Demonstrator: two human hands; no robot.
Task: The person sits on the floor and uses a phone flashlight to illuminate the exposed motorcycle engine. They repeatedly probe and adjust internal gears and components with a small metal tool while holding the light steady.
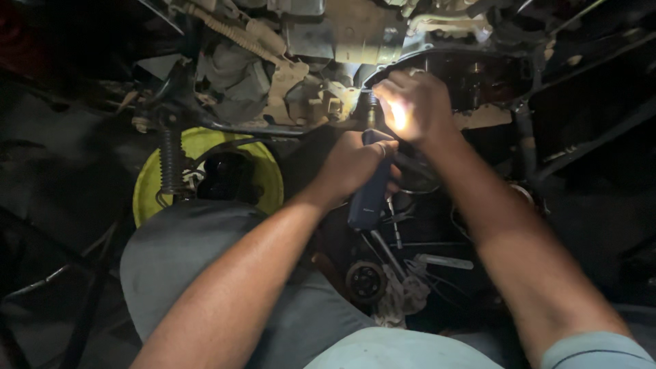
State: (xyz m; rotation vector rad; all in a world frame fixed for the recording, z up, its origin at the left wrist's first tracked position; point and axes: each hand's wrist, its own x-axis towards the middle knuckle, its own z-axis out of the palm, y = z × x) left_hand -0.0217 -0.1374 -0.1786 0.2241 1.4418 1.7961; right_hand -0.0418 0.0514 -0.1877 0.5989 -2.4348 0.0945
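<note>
A: Where's it at?

B: Mid-job, I'd say. Grimy metal engine/gearbox assembly [321,61] sits w/ its round dark housing [471,82] open, gears showing inside. Loose slim metal tools [393,236] and a small round toothed metal part [365,280] lie on the floor below, so it's not closed up.

A: Hands?

B: Left hand [352,167] closed round a dark blue cylindrical torch-like tool [369,198], lit end up, right under the housing rim. Right hand [413,106] curled shut at the rim, just above the light; glare hides what it pinches, can't tell.

A: So the tool's in the grip?

B: Yes, handle pokes out below the fist. Round yellow-green plastic basin [205,171] sits left, beside a black coil spring [171,160].
</note>
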